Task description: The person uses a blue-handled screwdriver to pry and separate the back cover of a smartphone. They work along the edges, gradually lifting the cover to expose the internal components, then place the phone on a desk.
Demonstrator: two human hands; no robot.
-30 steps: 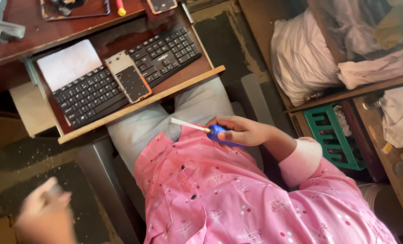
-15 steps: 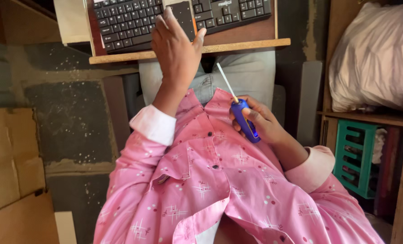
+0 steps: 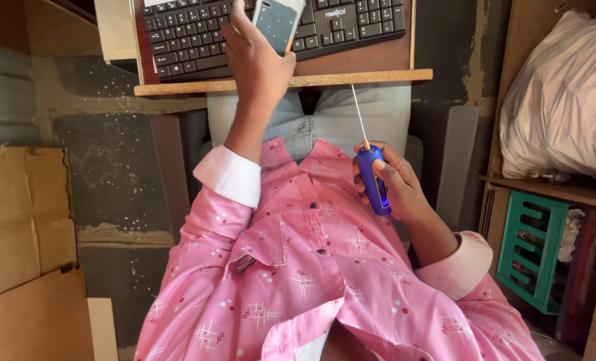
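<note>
My left hand (image 3: 254, 63) is stretched out over the pull-out keyboard tray (image 3: 284, 83) and grips a flat phone-like device (image 3: 278, 21) above the black keyboard (image 3: 341, 20). My right hand (image 3: 391, 184) rests near my lap, shut on a blue-handled screwdriver (image 3: 373, 177) whose thin shaft points up toward the tray edge. Both arms wear pink patterned sleeves with pale cuffs.
Cardboard sheets (image 3: 20, 247) lie on the floor at the left. On the right, a wooden shelf (image 3: 552, 187) carries a white plastic-wrapped bundle (image 3: 565, 100), with a green crate (image 3: 529, 254) below it. Grey trousers show under the tray.
My left hand rose from the lower left up to the tray and took hold of the flat device. The right hand tilted the screwdriver from sideways to upright. The view swung downward.
</note>
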